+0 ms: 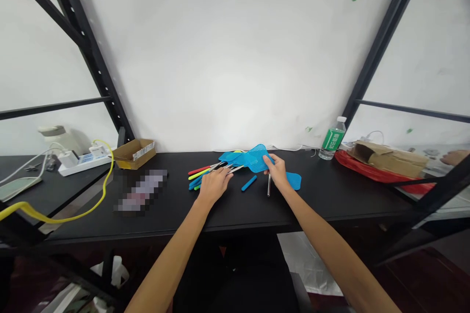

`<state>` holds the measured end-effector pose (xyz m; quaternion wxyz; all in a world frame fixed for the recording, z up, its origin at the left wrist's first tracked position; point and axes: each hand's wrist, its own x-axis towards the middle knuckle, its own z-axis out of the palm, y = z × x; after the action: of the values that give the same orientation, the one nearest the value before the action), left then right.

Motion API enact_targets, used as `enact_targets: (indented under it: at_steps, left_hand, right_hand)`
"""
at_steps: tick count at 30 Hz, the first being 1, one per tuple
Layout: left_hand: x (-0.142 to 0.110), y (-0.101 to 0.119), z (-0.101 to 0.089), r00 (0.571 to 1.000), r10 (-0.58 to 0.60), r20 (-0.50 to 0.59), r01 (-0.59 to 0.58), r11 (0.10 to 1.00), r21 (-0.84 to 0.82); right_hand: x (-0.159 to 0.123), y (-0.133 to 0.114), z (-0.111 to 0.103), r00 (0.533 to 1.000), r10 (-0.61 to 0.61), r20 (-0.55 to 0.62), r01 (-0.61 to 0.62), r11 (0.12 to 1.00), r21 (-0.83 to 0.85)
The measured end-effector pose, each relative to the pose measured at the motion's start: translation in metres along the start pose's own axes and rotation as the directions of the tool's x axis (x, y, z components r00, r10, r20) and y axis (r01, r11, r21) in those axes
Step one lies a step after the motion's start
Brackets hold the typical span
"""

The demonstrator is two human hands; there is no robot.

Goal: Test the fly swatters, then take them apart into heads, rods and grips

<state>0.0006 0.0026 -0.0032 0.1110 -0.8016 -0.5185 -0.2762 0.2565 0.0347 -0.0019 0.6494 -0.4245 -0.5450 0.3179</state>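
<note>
My right hand [276,168] pinches the edge of a blue mesh fly swatter head [259,157], thumb on top. My left hand [215,185] is curled over the metal shafts at the near side of a pile of fly swatters; its fingertips are partly hidden. From that pile, red, yellow-green and blue handles [198,172] stick out to the left, and blue heads [235,158] overlap to the right. Between my hands lies a loose blue handle [249,183]. Below my right hand is a metal rod [269,186]. Another blue head [294,181] lies partly behind my right wrist.
An open cardboard box [135,153] and a pixelated item [141,191] lie left on the black table [176,222]. Further left are a power strip [86,162] and yellow cable [105,186]. A water bottle [332,139] and a torn carton [389,159] stand right. Someone's hand [454,157] shows far right.
</note>
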Motion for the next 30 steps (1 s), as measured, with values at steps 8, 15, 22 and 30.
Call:
enact_targets:
  at_steps: [8, 15, 22, 30]
  left_hand:
    - [-0.001, -0.005, 0.002, 1.000, -0.027, 0.008, 0.027, 0.999, -0.022]
    - [-0.001, -0.008, -0.006, 0.975, -0.199, -0.102, 0.202, 0.979, 0.017]
    - [-0.001, -0.025, -0.003, 0.961, -0.225, -0.161, 0.247, 0.960, 0.131]
    - [0.000, -0.019, -0.001, 0.969, -0.123, -0.212, 0.158, 0.975, 0.154]
  right_hand:
    - [-0.002, -0.001, -0.005, 0.999, -0.022, -0.023, 0.019, 0.991, -0.131]
    - [-0.010, -0.007, -0.003, 0.994, -0.104, 0.046, 0.113, 0.876, -0.468]
    - [-0.008, -0.004, -0.004, 0.991, -0.110, 0.076, 0.134, 0.784, -0.606]
    - [-0.013, -0.014, 0.001, 0.997, -0.044, 0.064, 0.078, 0.545, -0.835]
